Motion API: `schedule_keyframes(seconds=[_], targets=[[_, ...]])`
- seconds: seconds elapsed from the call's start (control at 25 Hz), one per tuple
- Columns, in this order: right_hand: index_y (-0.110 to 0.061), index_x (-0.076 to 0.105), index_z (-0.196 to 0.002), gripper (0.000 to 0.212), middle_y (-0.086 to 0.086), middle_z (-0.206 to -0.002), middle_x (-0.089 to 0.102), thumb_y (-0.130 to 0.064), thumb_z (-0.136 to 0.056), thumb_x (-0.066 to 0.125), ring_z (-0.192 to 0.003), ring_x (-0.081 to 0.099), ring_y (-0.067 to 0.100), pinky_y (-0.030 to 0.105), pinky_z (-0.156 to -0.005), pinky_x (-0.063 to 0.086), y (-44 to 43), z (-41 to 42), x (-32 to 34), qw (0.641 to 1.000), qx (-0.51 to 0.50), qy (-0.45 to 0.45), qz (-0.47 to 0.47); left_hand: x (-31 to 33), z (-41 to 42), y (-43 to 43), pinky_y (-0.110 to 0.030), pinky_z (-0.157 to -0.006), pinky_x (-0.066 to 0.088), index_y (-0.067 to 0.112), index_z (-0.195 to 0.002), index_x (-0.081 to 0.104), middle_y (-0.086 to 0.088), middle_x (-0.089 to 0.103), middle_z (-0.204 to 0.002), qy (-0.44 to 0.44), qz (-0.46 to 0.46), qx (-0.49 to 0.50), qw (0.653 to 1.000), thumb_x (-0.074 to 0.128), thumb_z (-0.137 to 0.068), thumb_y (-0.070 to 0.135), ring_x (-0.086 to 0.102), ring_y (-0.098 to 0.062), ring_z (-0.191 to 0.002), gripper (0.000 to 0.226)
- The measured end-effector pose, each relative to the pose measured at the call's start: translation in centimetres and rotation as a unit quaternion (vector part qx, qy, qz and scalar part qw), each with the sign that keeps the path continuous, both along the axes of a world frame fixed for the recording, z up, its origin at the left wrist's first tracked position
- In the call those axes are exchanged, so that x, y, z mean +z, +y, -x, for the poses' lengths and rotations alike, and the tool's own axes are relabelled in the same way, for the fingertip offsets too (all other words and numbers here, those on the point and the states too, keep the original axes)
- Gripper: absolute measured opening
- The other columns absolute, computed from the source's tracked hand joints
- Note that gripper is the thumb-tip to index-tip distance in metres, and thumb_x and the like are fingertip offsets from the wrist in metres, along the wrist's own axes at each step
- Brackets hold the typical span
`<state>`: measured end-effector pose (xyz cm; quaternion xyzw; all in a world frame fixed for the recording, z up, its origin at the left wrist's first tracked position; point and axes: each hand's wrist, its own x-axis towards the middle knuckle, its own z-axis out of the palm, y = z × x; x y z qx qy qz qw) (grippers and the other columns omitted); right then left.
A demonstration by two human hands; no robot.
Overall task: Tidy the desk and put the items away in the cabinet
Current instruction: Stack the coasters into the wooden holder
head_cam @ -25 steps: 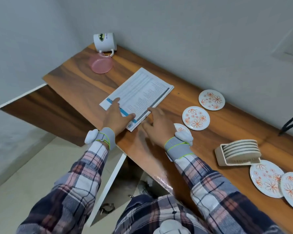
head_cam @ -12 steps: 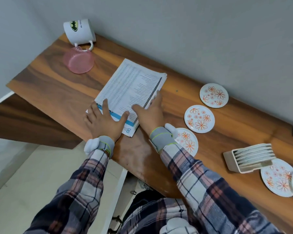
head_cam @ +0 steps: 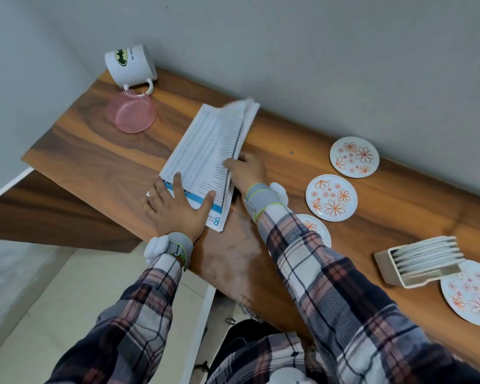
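A printed booklet (head_cam: 205,145) with a blue strip at its near end lies on the wooden desk (head_cam: 100,162). My left hand (head_cam: 178,209) lies flat on the booklet's near left corner, fingers spread. My right hand (head_cam: 245,170) grips the booklet's right edge and lifts it, so the pages fan up at the far end. A white mug (head_cam: 129,66) lies on its side in the far left corner beside a pink round brush (head_cam: 132,115). Floral plates (head_cam: 331,197) lie to the right.
A second floral plate (head_cam: 354,157) sits near the wall, a third (head_cam: 313,228) is partly under my right sleeve. A beige rack (head_cam: 394,268) with several stacked plates stands at the right, over another floral plate (head_cam: 471,295). A lower wooden surface (head_cam: 39,217) lies to the left.
My right hand slid from the booklet's near end along its right edge and raised that side; the pages now fan upward. My left hand stayed pressed on the near corner.
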<state>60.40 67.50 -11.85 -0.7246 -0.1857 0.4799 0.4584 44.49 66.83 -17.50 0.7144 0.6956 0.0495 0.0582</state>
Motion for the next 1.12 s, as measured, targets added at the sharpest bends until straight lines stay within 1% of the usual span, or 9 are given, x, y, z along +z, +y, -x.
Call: schedule_keyframes(seconds=[0.16,0.24,0.36,0.4,0.48,0.6,0.8,0.92,1.12], targets=[[-0.031,0.056,-0.124,0.039,0.006,-0.117,0.064,-0.017,-0.088,0.051,-0.101,0.062,0.032,0.032,-0.081,0.048,-0.9,3.4,0.6,0.975,0.136,-0.16,-0.074,-0.1,0.0,-0.1,-0.054,-0.117,0.006,0.026,-0.153,0.025,-0.016,0.017,-0.161,0.021,-0.003,-0.012,1.0,0.017,-0.078,0.071,0.011,-0.033,-0.148,0.088],[-0.034,0.05,-0.128,0.047,0.005,-0.117,0.067,-0.014,-0.086,0.049,-0.099,0.063,0.033,0.033,-0.075,0.046,-2.3,5.1,0.5,0.927,0.242,-0.253,-0.134,-0.3,0.2,0.3,-0.054,-0.118,0.004,0.023,-0.152,0.028,-0.016,0.02,-0.16,0.056,0.017,-0.01,0.998,0.01,-0.081,0.055,0.011,-0.032,-0.149,0.08],[-0.026,0.059,-0.123,0.046,0.009,-0.127,0.064,-0.02,-0.082,0.039,-0.115,0.059,0.037,0.039,-0.084,0.046,-4.8,6.8,-0.3,0.874,0.295,-0.335,-0.192,-0.1,0.2,0.2,-0.059,-0.11,0.029,0.0,-0.123,0.06,-0.03,0.059,-0.123,0.05,-0.018,-0.023,0.998,0.017,-0.086,0.035,0.051,-0.045,-0.124,0.067],[-0.026,0.059,-0.121,0.047,0.011,-0.13,0.063,-0.028,-0.081,0.034,-0.118,0.058,0.037,0.04,-0.088,0.046,-5.2,6.9,-0.5,0.877,0.282,-0.335,-0.195,-0.3,0.2,0.1,-0.059,-0.102,0.038,-0.002,-0.111,0.066,-0.03,0.065,-0.108,0.071,-0.03,-0.035,0.996,0.029,-0.088,0.031,0.059,-0.046,-0.109,0.054],[-0.029,0.054,-0.128,0.05,0.012,-0.135,0.058,-0.031,-0.082,0.036,-0.118,0.057,0.037,0.04,-0.091,0.046,-5.1,6.8,-0.8,0.891,0.271,-0.318,-0.178,-0.5,0.2,0.1,-0.055,-0.109,0.032,0.005,-0.12,0.064,-0.027,0.061,-0.123,0.053,0.012,0.0,0.999,0.037,-0.091,0.035,0.051,-0.044,-0.121,0.05],[-0.028,0.034,-0.146,0.06,0.011,-0.132,0.06,-0.016,-0.088,0.048,-0.108,0.06,0.037,0.039,-0.083,0.05,-4.1,5.9,-0.8,0.932,0.229,-0.247,-0.132,-0.5,0.3,0.1,-0.056,-0.116,0.008,0.024,-0.14,0.05,-0.016,0.03,-0.158,0.003,0.002,-0.003,1.0,0.015,-0.087,0.057,0.017,-0.036,-0.147,0.072],[-0.015,0.01,-0.156,0.092,0.007,-0.159,0.023,-0.024,-0.083,0.065,-0.138,0.034,0.03,0.038,-0.11,0.035,-6.2,3.6,-0.4,0.968,0.077,-0.231,-0.059,-0.6,0.5,0.0,-0.058,-0.117,0.002,0.048,-0.151,0.017,-0.004,0.008,-0.165,0.011,0.015,-0.023,1.0,0.011,-0.08,0.088,0.001,-0.029,-0.151,0.082],[-0.016,0.027,-0.153,0.077,0.009,-0.162,0.015,-0.028,-0.085,0.063,-0.146,0.021,0.03,0.041,-0.113,0.031,-8.4,2.8,-0.8,0.926,0.162,-0.34,-0.034,-0.6,0.4,0.0,-0.059,-0.118,0.003,0.048,-0.151,0.017,-0.002,0.006,-0.165,-0.003,0.017,-0.031,0.999,0.013,-0.079,0.09,0.0,-0.029,-0.151,0.084],[-0.022,0.06,-0.126,0.038,0.001,-0.15,0.039,-0.027,-0.089,0.056,-0.143,0.023,0.024,0.034,-0.11,0.028,-10.6,1.4,-1.0,0.862,0.285,-0.418,-0.022,-0.7,0.5,-0.4,-0.063,-0.117,0.006,0.041,-0.15,0.026,-0.006,0.013,-0.164,-0.018,-0.002,-0.041,0.999,0.019,-0.081,0.087,0.006,-0.034,-0.149,0.084]])
